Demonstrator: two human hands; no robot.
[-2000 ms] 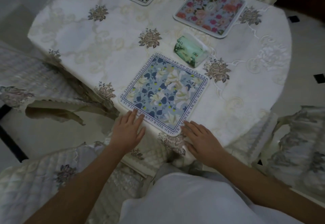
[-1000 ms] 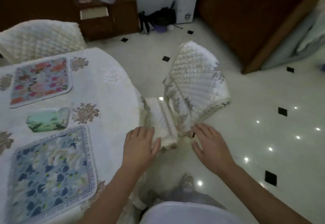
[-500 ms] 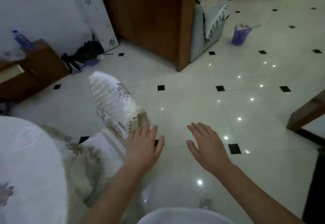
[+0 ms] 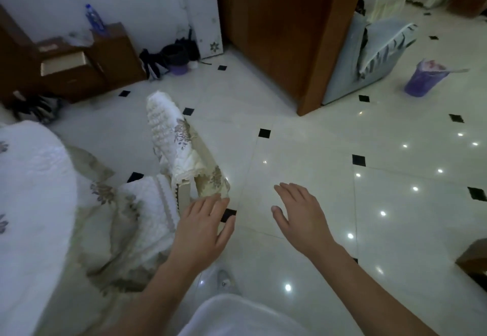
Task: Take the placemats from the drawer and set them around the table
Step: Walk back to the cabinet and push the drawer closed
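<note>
walking toward the open drawer [image 4: 63, 62] from here, you could catch the covered chair [image 4: 174, 145] that sits just past your left fingertips, since your left hand [image 4: 203, 227] hangs close beside its skirt and may brush it; the glossy floor [image 4: 303, 151] under both palms also looks slippery. your left fingers [image 4: 210, 203] are spread wide and flat, holding nothing. your right hand [image 4: 300, 214] is the same: fingers splayed, empty, well clear of the chair. no placemats show in this one view; the table [image 4: 31, 177] edge lies far left of your left hand, and the drawer stands well beyond your fingertips, up and left.
</note>
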